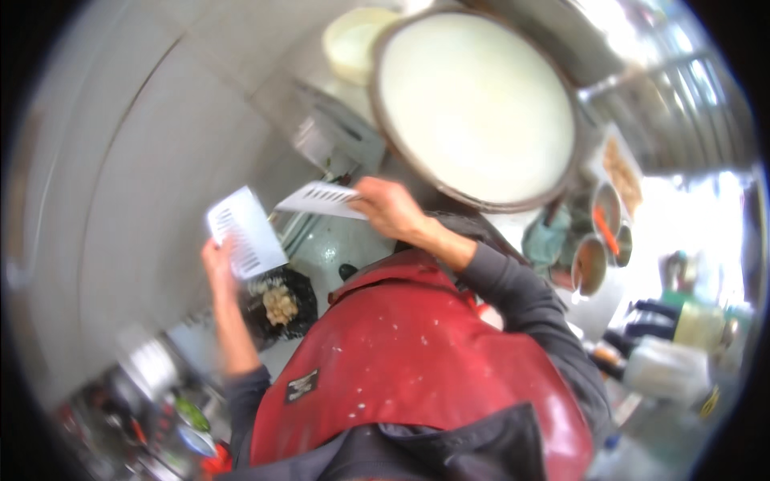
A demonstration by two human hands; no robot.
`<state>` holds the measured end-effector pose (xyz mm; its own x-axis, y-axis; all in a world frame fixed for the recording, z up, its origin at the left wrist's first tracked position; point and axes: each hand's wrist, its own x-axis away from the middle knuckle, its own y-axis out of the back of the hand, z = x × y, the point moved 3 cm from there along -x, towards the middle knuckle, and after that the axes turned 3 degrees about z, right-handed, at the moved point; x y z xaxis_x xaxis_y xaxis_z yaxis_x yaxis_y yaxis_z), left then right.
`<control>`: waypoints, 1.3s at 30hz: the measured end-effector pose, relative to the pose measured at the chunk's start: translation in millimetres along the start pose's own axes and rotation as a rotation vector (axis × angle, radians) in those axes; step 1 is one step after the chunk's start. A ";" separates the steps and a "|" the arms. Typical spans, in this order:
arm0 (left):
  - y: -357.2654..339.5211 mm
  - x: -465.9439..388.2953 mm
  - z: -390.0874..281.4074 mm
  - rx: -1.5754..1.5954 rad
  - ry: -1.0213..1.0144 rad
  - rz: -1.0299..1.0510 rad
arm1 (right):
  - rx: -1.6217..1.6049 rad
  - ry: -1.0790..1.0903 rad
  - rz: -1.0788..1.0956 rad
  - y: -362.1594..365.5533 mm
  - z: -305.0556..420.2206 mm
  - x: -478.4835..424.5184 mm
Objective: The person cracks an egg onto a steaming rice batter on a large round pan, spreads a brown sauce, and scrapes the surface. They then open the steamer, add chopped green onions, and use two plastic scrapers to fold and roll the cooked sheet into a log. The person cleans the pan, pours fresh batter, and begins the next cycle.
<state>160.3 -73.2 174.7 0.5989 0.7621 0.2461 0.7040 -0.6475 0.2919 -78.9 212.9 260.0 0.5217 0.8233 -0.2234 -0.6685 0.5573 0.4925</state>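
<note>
My left hand grips the lower left edge of a flat white rectangular sheet with a row of dark slots or stripes. My right hand pinches the right end of a similar white piece, also marked with dark slots or stripes and seen at a slant. The two pieces are close together but apart. Whether they are plastic or card, I cannot tell. Below my left hand's piece, a black plastic-lined container holds pale lumps. A large round vat of white liquid stands beyond my right hand.
A pale round tub stands beside the vat. On the right are metal pots, one with an orange handle, a teal cloth and a tray of light brown pieces. A grey wall rises at left.
</note>
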 end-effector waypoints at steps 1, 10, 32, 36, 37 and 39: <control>-29.6 -5.4 -15.9 0.231 0.071 0.013 | 0.022 -0.295 0.028 30.2 -28.1 19.5; -299.8 -69.4 -170.4 -0.004 -0.246 0.466 | 0.458 -0.590 -0.674 298.6 -212.8 137.5; -134.2 -65.0 -90.0 -0.008 -0.299 -0.187 | 0.076 -0.319 -0.256 3.4 -136.4 -86.6; -140.8 -30.3 -48.9 -0.639 -0.440 0.027 | 0.247 -0.249 0.145 -62.1 -91.5 -109.0; -136.9 -26.5 -29.0 -0.590 -0.180 0.065 | -0.189 -0.198 -0.063 -48.5 -83.2 -108.3; -142.1 -26.5 -10.6 -0.476 -0.072 -0.068 | -0.165 -0.146 -0.211 -3.9 -77.5 -112.8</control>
<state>40.3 -1.4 136.5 0.5942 0.7899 0.1516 0.5001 -0.5104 0.6996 -176.3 126.2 218.1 0.7211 0.6698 -0.1770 -0.6080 0.7343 0.3020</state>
